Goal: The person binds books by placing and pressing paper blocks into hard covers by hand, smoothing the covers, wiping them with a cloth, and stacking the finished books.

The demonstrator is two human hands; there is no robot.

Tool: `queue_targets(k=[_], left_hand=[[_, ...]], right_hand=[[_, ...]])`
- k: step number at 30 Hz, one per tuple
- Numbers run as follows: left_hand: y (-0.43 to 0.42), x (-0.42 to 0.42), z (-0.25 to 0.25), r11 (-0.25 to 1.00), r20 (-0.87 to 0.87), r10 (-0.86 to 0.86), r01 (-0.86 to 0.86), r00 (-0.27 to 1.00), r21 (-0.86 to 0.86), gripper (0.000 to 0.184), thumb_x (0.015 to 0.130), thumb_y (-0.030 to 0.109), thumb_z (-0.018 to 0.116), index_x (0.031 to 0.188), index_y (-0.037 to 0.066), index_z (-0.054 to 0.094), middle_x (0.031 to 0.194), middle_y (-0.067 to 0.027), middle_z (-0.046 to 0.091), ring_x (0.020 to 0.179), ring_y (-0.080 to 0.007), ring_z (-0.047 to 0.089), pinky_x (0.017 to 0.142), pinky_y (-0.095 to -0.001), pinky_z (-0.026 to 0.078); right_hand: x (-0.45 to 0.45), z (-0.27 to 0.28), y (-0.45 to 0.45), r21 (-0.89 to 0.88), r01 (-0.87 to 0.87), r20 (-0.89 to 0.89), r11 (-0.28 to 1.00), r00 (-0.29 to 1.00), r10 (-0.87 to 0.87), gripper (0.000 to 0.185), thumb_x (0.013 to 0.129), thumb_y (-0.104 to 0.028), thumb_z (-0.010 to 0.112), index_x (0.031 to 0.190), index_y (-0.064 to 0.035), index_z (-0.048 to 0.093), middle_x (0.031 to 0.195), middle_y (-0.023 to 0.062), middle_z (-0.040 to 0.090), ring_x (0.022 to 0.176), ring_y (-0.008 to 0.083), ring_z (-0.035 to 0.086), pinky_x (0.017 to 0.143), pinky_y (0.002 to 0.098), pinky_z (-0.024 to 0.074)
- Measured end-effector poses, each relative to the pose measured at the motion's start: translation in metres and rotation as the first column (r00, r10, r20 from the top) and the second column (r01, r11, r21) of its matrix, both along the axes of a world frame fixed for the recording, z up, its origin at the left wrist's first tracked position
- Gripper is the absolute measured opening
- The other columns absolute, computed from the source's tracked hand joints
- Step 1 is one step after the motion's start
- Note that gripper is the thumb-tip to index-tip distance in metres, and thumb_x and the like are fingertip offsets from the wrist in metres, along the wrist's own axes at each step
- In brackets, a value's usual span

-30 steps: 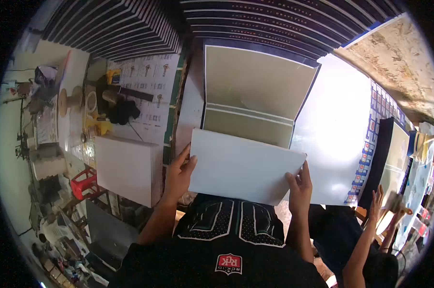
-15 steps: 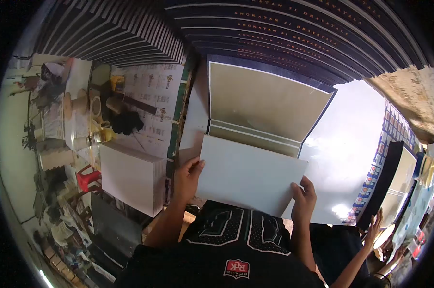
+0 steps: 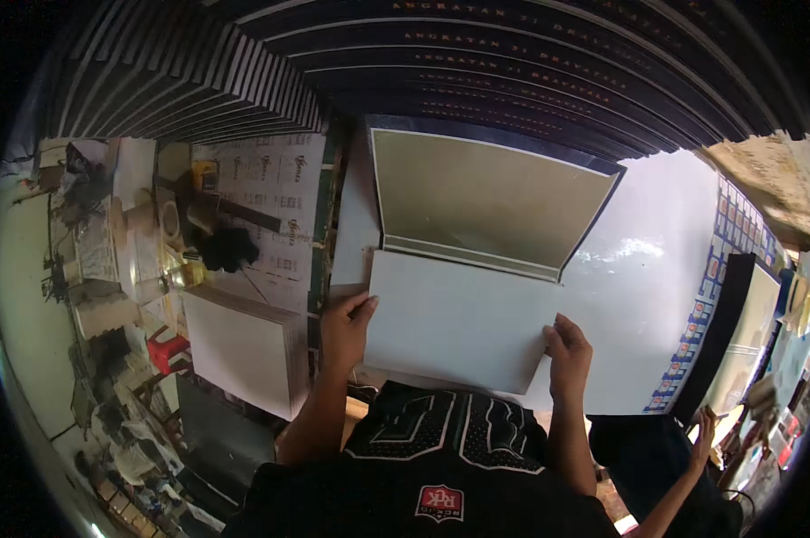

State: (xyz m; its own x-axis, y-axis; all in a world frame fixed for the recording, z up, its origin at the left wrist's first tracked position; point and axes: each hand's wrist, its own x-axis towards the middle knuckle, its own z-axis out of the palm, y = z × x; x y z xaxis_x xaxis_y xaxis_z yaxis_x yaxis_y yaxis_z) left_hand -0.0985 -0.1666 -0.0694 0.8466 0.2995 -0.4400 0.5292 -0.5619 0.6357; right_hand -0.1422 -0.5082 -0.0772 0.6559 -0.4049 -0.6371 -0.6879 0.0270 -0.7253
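Note:
A white book block [image 3: 459, 323] lies over the near half of an open hardcover book case [image 3: 494, 197], its far edge along the spine strip. The case's far panel is tan-grey inside with a dark border. My left hand [image 3: 347, 323] is closed on the left edge of the block, thumb near the top corner. At the right edge, my right hand [image 3: 566, 348] has its thumb and fingers pinched on the block. The near board of the case is hidden under the block.
Tall stacks of dark bound books [image 3: 512, 72] stand across the back. To the left is a pile of white book blocks [image 3: 243, 350]. Another open case [image 3: 741, 332] lies on the right, with a co-worker's hand [image 3: 705, 435] beside it. A red stool [image 3: 165, 350] stands farther left.
The block has moved up against the spine strip and sits squarer to the case, covering more of it. Both my hands stay at its sides. The co-worker's hand has shifted slightly.

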Motion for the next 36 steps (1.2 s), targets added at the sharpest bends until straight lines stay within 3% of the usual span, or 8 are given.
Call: queue_targets(k=[14, 20, 22, 26, 29, 36], left_hand=[[0.001, 0.000, -0.019, 0.999, 0.041, -0.017, 0.016, 0.999, 0.040, 0.028, 0.088, 0.021, 0.070, 0.105, -0.001, 0.069, 0.098, -0.0169, 0.069, 0.088, -0.0222, 0.067, 0.079, -0.0312, 0.051], [-0.004, 0.003, -0.016, 0.990, 0.136, -0.110, 0.096, 0.985, 0.108, 0.029, 0.089, 0.021, 0.070, 0.106, -0.002, 0.069, 0.099, -0.0178, 0.069, 0.087, -0.0252, 0.067, 0.080, -0.0324, 0.051], [-0.005, 0.002, -0.015, 0.995, 0.087, -0.053, 0.045, 0.995, 0.090, 0.030, 0.089, 0.023, 0.069, 0.107, -0.002, 0.068, 0.099, -0.0181, 0.069, 0.089, -0.0259, 0.067, 0.080, -0.0332, 0.051], [-0.007, 0.002, -0.013, 0.999, 0.043, -0.009, 0.007, 0.999, 0.045, 0.031, 0.090, 0.025, 0.068, 0.107, 0.000, 0.068, 0.101, -0.0186, 0.068, 0.091, -0.0280, 0.067, 0.082, -0.0350, 0.051], [-0.011, 0.004, -0.012, 0.988, 0.001, -0.076, 0.075, 0.997, 0.134, 0.032, 0.090, 0.027, 0.068, 0.108, 0.001, 0.069, 0.102, -0.0190, 0.068, 0.093, -0.0306, 0.066, 0.083, -0.0368, 0.051], [-0.011, 0.001, -0.016, 0.977, 0.132, -0.108, 0.081, 0.985, 0.195, 0.027, 0.088, 0.021, 0.070, 0.105, -0.001, 0.069, 0.100, -0.0177, 0.067, 0.092, -0.0286, 0.066, 0.082, -0.0353, 0.051]], right_hand=[[-0.002, -0.011, -0.004, -0.043, -0.068, -0.040, 0.997, 0.997, 0.066, 0.034, 0.089, -0.013, 0.067, 0.118, 0.0054, 0.063, 0.096, 0.0075, 0.068, 0.082, 0.0132, 0.061, 0.073, 0.0285, 0.0516], [0.002, -0.008, -0.004, -0.150, -0.173, -0.083, 0.973, 0.983, 0.162, 0.036, 0.090, -0.013, 0.066, 0.120, 0.0064, 0.062, 0.094, 0.0088, 0.069, 0.081, 0.0133, 0.061, 0.072, 0.0274, 0.0506], [0.002, -0.008, -0.005, -0.292, -0.273, -0.069, 0.917, 0.962, 0.265, 0.036, 0.089, -0.013, 0.066, 0.119, 0.0069, 0.062, 0.092, 0.0101, 0.069, 0.078, 0.0137, 0.061, 0.071, 0.0268, 0.0500], [0.000, -0.013, -0.002, -0.285, -0.226, -0.039, 0.932, 0.974, 0.224, 0.034, 0.089, -0.013, 0.065, 0.117, 0.0077, 0.063, 0.088, 0.0115, 0.068, 0.075, 0.0144, 0.061, 0.069, 0.0273, 0.0500], [-0.006, -0.018, -0.011, -0.311, -0.221, -0.005, 0.924, 0.973, 0.231, 0.032, 0.090, -0.014, 0.065, 0.114, 0.0073, 0.065, 0.086, 0.0119, 0.068, 0.073, 0.0152, 0.062, 0.067, 0.0281, 0.0501], [0.013, 0.003, -0.005, -0.232, -0.179, -0.064, 0.956, 0.984, 0.168, 0.025, 0.089, -0.012, 0.068, 0.108, 0.0053, 0.068, 0.079, 0.0102, 0.067, 0.068, 0.0137, 0.061, 0.065, 0.0269, 0.0496]])
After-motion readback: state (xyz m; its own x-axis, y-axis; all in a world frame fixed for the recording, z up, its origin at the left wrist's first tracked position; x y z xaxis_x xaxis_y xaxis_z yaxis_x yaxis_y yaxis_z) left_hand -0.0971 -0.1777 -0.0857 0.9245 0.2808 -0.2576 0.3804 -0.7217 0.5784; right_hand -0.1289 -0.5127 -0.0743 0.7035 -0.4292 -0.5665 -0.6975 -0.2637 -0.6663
